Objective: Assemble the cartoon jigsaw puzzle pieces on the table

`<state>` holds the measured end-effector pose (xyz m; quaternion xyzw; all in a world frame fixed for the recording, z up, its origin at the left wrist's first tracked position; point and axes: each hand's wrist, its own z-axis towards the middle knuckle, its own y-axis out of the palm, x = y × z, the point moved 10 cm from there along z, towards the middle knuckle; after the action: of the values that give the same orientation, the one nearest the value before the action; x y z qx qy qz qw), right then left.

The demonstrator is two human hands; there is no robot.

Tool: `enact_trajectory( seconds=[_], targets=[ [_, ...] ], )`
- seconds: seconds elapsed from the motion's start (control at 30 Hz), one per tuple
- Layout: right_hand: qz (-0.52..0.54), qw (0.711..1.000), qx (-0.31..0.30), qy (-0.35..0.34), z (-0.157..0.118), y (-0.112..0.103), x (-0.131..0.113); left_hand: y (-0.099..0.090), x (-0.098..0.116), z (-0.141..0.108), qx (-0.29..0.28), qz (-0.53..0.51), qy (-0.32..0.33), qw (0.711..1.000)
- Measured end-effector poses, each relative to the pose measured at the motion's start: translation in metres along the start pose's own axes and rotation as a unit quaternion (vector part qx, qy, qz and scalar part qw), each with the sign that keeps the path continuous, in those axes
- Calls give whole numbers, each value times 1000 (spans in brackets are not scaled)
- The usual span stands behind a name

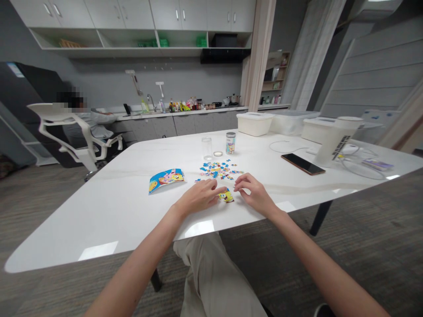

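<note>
Flat on the table, my left hand [202, 194] stretches its fingers over the left edge of a small joined section of jigsaw puzzle [226, 196] with a yellow cartoon face. Just right of that section, my right hand [251, 192] has thumb and fingertips pinched together; whatever is between them is too small to make out. Beyond both hands lies a scattered pile of loose jigsaw pieces [216, 169], mostly blue with some yellow and pink. A curved picture card [166, 179] with cartoon figures rests to the left of my left hand.
Behind the pieces stand an open clear jar [206, 149], a round lid [217, 154] and a lidded jar [230, 143]. A phone [302, 163], a white tumbler [339, 141], cables and white bins [254, 124] occupy the right side. A seated person [90, 123] is at the far-left counter.
</note>
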<state>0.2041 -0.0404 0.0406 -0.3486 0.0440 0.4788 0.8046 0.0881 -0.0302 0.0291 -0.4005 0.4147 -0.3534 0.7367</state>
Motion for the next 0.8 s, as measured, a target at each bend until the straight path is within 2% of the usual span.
enact_trajectory(
  seconds=[0.13,0.33,0.8],
  targets=[
    [16,999,-12,-29,0,1,-11,-10,15,4,38,43,44,997],
    [20,999,-10,-48,1,3,-16,-10,30,5,36,48,100,993],
    [19,998,-51,-36,-1,11,-14,-5,32,9,4,7,88,996]
  ],
)
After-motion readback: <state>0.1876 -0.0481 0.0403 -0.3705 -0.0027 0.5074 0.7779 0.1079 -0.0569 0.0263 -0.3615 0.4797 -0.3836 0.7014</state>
